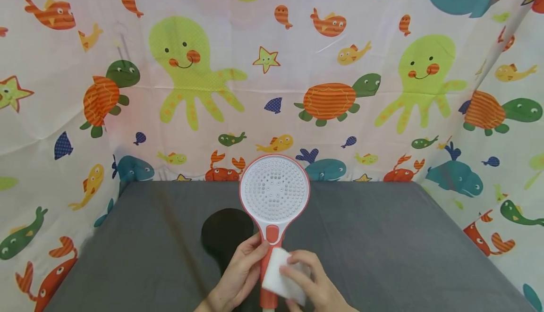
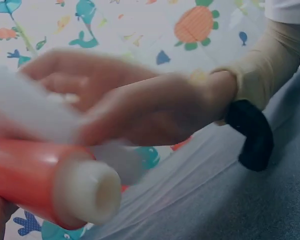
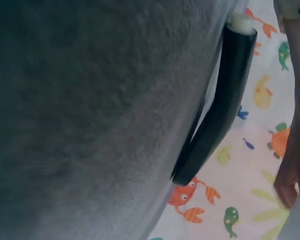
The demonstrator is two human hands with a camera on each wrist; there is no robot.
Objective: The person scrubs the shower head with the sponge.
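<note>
A hand shower (image 1: 274,191) with a white spray face and a coral-red handle stands upright over the table, its face towards me. My left hand (image 1: 241,269) grips its handle just below the red button, thumb across the front. My right hand (image 1: 316,281) holds a folded white cloth (image 1: 278,268) against the handle, below the left thumb. Blurred in the left wrist view, the right hand (image 2: 135,107) is above the red handle (image 2: 30,175), whose white threaded end (image 2: 102,192) points out. The cloth hides part of the handle.
A black hand shower (image 1: 227,231) lies on the grey table (image 1: 374,246), left of the red one and partly behind the left hand. The right wrist view shows its black handle (image 3: 220,110) with a white end. A curtain (image 1: 263,33) printed with sea animals surrounds the table.
</note>
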